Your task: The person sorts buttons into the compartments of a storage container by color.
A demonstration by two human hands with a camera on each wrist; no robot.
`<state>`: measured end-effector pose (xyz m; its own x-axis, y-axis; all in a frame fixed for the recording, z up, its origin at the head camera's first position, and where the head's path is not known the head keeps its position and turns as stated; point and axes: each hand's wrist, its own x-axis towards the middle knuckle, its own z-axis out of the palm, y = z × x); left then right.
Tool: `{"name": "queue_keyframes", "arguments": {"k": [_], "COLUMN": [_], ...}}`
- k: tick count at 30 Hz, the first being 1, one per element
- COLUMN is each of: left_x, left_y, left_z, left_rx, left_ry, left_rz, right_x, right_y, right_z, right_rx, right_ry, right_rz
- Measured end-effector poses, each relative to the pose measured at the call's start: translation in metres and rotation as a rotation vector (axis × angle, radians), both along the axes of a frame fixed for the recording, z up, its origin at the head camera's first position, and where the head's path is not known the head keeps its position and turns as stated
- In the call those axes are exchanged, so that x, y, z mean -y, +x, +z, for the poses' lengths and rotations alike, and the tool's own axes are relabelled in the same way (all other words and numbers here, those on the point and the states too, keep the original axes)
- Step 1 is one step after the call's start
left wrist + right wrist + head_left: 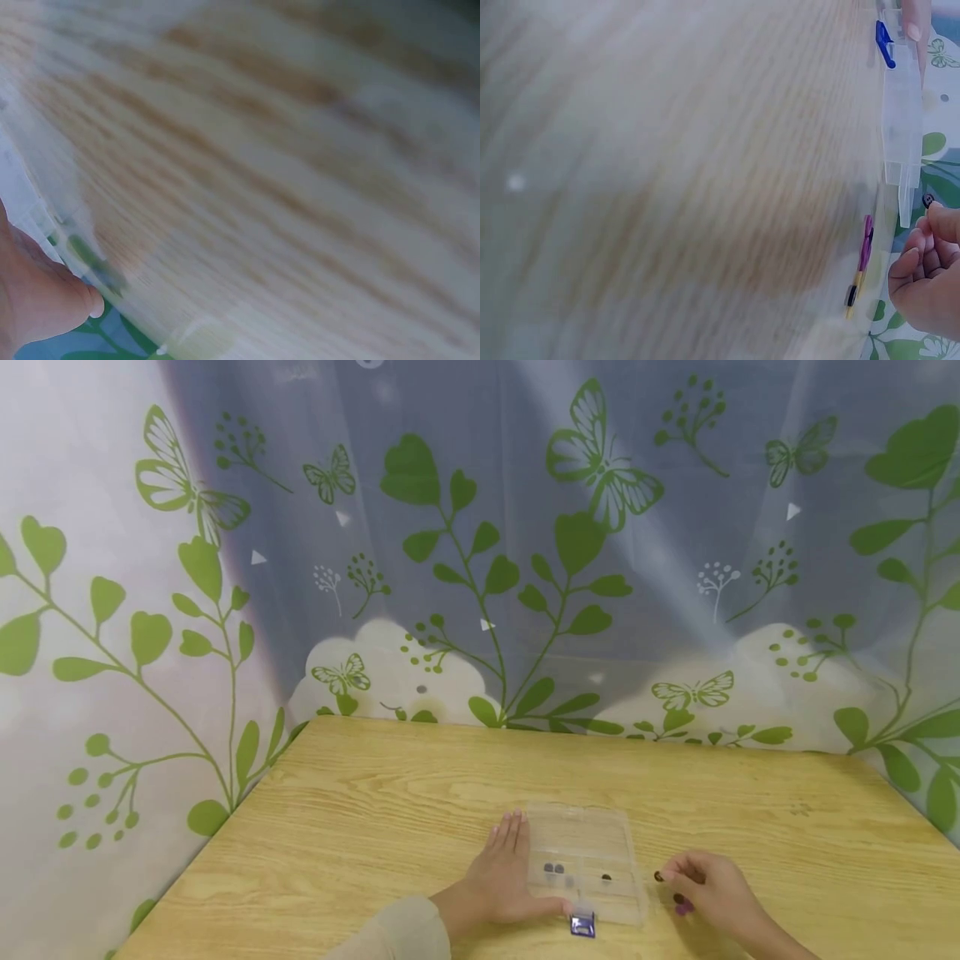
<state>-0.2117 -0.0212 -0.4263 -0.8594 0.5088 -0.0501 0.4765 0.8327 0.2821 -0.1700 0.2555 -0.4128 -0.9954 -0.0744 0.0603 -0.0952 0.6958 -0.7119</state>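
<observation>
A clear plastic compartment box lies on the table with its lid raised at the back or laid open; I cannot tell which. Several dark buttons show in its front compartments, one button on the right side. My left hand rests against the box's left side, fingers straight, thumb along the front edge. Between thumb and fingertips, my right hand pinches a dark button just right of the box. Below that hand lie purple pieces and a dark button, partly hidden.
A small blue piece with a pale mark sits at the box's front edge, near the left thumb. The wood-grain table meets a curtain printed with leaves and butterflies at its back edge.
</observation>
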Motion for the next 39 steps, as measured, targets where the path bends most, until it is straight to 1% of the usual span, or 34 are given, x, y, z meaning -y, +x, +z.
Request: {"name": "queue_keyframes", "arguments": {"k": [3, 7, 11, 13, 16, 19, 24, 31, 39], "left_x": [0.0, 0.0, 0.0, 0.001, 0.001, 0.001, 0.001, 0.001, 0.001], "left_y": [0.0, -0.001, 0.0, 0.0, -0.001, -0.002, -0.001, 0.0, 0.0], "left_z": [0.0, 0.0, 0.0, 0.0, 0.0, 0.0, -0.001, 0.0, 0.002], "left_rx": [-0.001, 0.0, 0.007, 0.009, 0.009, 0.007, 0.012, 0.014, 0.028], "left_ry": [0.0, 0.0, 0.007, 0.009, 0.009, 0.009, 0.013, 0.011, 0.014], "left_rz": [-0.002, -0.005, -0.006, -0.006, -0.007, -0.005, -0.006, -0.002, 0.002], "right_x": [0.003, 0.006, 0.012, 0.016, 0.021, 0.025, 0.028, 0.031, 0.031], "right_y": [-0.002, -0.003, -0.004, -0.005, -0.007, -0.011, -0.013, -0.015, -0.015], "right_z": [0.001, 0.002, 0.003, 0.004, 0.003, 0.002, -0.001, -0.004, -0.003], "right_rx": [0.009, -0.008, 0.003, 0.004, 0.015, 0.013, 0.0, 0.026, 0.019], "right_ry": [-0.032, -0.073, -0.097, -0.091, -0.084, -0.078, -0.055, -0.057, -0.049], "right_rz": [0.008, 0.069, 0.064, 0.051, 0.009, -0.007, 0.012, 0.009, 0.045]}}
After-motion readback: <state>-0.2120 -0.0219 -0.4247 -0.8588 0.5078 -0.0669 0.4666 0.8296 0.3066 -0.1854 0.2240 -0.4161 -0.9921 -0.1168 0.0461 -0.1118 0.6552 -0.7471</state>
